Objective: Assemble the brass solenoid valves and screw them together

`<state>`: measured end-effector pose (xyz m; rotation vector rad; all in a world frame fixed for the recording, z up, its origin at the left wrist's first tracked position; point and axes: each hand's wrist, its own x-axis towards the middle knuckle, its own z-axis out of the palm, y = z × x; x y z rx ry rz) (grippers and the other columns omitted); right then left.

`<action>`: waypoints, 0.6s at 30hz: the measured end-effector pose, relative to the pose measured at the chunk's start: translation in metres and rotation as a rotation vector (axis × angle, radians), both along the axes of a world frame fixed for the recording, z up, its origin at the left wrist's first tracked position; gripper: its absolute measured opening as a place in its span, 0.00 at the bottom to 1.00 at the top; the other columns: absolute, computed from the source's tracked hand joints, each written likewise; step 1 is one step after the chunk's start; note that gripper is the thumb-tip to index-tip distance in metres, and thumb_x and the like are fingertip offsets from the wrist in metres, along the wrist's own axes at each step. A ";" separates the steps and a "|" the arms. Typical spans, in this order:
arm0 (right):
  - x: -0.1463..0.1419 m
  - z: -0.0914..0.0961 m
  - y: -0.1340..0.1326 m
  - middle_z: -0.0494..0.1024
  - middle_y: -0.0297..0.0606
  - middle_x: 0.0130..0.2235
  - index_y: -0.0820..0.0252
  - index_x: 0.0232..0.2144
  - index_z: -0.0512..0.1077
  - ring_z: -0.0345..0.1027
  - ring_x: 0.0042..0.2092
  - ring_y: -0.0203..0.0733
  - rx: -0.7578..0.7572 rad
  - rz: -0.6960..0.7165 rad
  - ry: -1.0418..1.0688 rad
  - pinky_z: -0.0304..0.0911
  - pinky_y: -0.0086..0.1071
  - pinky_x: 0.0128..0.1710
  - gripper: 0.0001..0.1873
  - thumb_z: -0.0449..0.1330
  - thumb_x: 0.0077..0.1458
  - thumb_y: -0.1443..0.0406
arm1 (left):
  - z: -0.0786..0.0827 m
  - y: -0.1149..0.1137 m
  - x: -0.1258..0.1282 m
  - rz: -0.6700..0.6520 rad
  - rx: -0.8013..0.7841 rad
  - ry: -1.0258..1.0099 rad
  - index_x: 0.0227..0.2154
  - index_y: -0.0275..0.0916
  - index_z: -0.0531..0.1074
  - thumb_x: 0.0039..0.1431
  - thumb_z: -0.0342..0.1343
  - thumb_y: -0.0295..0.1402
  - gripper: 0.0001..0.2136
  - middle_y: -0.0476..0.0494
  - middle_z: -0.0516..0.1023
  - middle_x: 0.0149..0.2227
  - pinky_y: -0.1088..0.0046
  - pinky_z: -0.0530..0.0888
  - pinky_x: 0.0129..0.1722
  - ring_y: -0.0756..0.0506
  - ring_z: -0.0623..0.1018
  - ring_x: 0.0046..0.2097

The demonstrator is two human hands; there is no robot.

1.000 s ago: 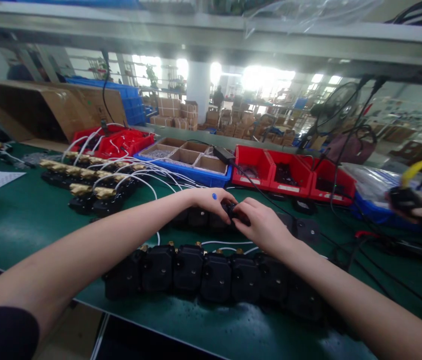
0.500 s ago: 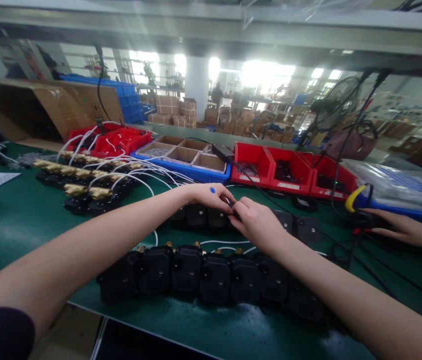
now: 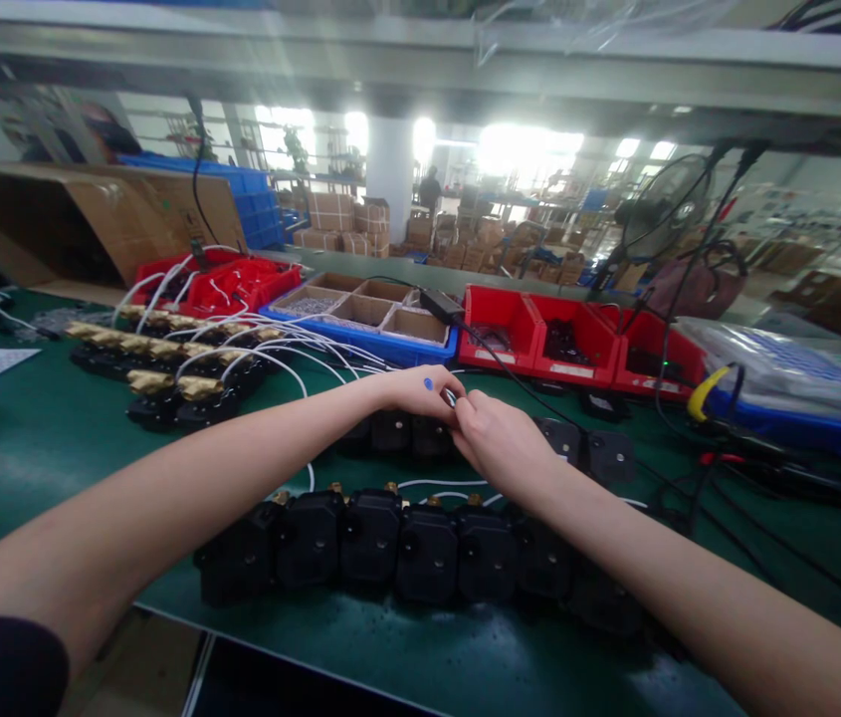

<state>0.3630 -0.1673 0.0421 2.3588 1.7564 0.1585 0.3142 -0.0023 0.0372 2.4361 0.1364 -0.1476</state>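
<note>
Over the back row of black boxy units [image 3: 391, 431], my left hand [image 3: 420, 390] and my right hand [image 3: 502, 438] meet with fingertips pinched together. A small piece with a whitish glint shows between the fingers; its kind cannot be made out. A blue dot marks the back of my left hand. Nearer to me lies a front row of black units [image 3: 427, 553] with brass fittings [image 3: 390, 490] along the far side. White cables [image 3: 442, 484] run behind these fittings. My right forearm covers the right end of the front row.
Brass-topped units [image 3: 155, 344] with white cables stand left. Behind are a red bin [image 3: 233, 279], a divided blue tray [image 3: 397, 344] and red bins [image 3: 576, 363]. A yellow-and-black tool [image 3: 705, 393] and black cables lie right. A cardboard box [image 3: 99, 214] is at back left.
Another person's hand, by the yellow-and-black tool at the right, has left the view. My hands stay pinched together in nearly the same spot, with slight finger movement.
</note>
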 end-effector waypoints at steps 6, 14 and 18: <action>0.001 -0.009 0.009 0.67 0.44 0.45 0.71 0.50 0.65 0.65 0.45 0.34 0.001 -0.041 0.001 0.69 0.31 0.46 0.17 0.53 0.66 0.62 | 0.000 -0.002 0.002 0.034 0.047 0.001 0.40 0.32 0.75 0.44 0.57 0.26 0.16 0.48 0.78 0.29 0.79 0.68 0.30 0.48 0.76 0.33; -0.008 0.021 -0.036 0.69 0.42 0.41 0.65 0.41 0.69 0.67 0.43 0.40 0.110 -0.096 0.053 0.61 0.28 0.38 0.15 0.48 0.68 0.59 | 0.000 -0.004 -0.001 0.031 0.027 0.037 0.46 0.33 0.71 0.47 0.61 0.33 0.21 0.45 0.79 0.35 0.77 0.71 0.33 0.46 0.78 0.36; -0.030 0.005 -0.105 0.67 0.35 0.30 0.63 0.28 0.68 0.63 0.27 0.31 0.404 0.121 0.164 0.52 0.26 0.27 0.17 0.48 0.66 0.62 | 0.003 -0.004 -0.008 0.026 0.010 0.030 0.47 0.34 0.72 0.48 0.61 0.39 0.23 0.42 0.79 0.40 0.75 0.71 0.36 0.44 0.78 0.40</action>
